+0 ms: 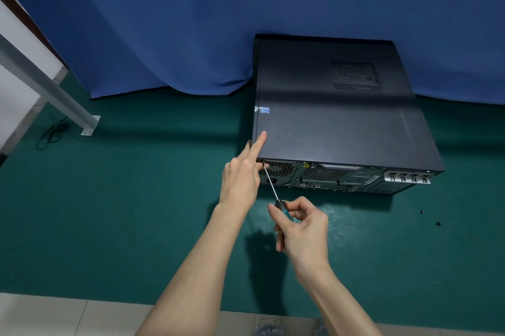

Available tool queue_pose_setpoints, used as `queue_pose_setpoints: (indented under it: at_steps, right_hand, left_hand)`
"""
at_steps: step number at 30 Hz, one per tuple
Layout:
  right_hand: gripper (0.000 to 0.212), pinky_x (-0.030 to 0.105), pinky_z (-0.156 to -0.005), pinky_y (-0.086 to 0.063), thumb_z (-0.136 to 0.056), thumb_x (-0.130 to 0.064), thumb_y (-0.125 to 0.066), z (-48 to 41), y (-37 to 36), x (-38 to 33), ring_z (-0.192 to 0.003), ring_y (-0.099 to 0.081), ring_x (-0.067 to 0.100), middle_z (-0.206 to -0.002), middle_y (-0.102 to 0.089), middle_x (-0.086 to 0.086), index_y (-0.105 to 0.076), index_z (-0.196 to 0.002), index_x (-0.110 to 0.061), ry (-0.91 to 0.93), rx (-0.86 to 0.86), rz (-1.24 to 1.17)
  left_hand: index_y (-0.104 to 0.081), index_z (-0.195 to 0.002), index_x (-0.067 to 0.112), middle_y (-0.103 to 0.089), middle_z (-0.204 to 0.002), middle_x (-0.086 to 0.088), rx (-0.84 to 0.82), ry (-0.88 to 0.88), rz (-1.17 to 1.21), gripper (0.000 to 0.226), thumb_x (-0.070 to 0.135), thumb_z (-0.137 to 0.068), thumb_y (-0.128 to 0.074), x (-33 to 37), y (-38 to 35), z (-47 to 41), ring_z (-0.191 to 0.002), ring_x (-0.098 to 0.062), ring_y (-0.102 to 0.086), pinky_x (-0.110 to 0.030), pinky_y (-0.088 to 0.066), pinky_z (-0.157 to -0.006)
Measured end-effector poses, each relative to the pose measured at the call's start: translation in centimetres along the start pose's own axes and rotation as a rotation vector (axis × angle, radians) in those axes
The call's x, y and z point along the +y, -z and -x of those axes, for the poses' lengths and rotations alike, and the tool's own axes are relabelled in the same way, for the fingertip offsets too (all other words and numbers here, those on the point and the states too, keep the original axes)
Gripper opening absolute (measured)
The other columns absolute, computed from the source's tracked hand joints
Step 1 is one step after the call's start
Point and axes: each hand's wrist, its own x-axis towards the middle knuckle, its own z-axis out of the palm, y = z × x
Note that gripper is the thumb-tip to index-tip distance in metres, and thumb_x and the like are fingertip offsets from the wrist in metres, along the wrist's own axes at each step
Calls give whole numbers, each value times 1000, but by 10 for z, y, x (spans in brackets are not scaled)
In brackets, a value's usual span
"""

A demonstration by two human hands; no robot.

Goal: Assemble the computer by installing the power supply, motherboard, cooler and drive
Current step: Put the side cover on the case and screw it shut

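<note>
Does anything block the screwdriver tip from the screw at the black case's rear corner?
Nothing visible does. The teal-handled metal screwdriver in the right hand meets the small screw on the black metal computer case; the left hand rests against the case, beside the shaft.

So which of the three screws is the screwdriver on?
The screw at the case's rear upper-left corner, beside the left hand: the screwdriver tip meets it. The other two screws lie loose on the green mat, right of the case.

Green mat (136, 199), computer case (341, 117), two screws (422, 212)
</note>
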Motion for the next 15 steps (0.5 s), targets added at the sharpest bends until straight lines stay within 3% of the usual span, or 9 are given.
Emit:
queue_pose_setpoints:
  at_steps: [7, 10, 15]
  right_hand:
    - [27, 19, -35, -27, -82, -9, -75, -2, 3, -1, -29, -39, 20, -59, -55, 10, -51, -73, 1, -33, -32, -66]
    - [27, 19, -35, -27, -82, -8, -75, -3, 4, -2, -29, -39, 19, -59, -55, 11, -51, -70, -4, -36, -32, -62]
    - [27, 20, -34, -30, -82, -13, -75, -1, 2, -6, -29, -43, 23, -68, -59, 9, -52, -70, -7, 54, 17, 105]
  left_hand:
    - [-27, -147, 34, -50, -142, -10, 0, -4, -4, 64, 6, -95, -50, 1, 1, 1, -95, -28, -65, -43, -45, -91]
    - [-28, -147, 34, -50, -141, -11, 7, -7, -6, 64, 5, -95, -51, 1, 1, 1, -92, -28, -64, -41, -45, -91]
    - [-26, -148, 35, -53, -138, -11, 1, -1, -17, 65, 7, -95, -51, 0, -1, 0, -94, -28, -63, -40, -44, -91]
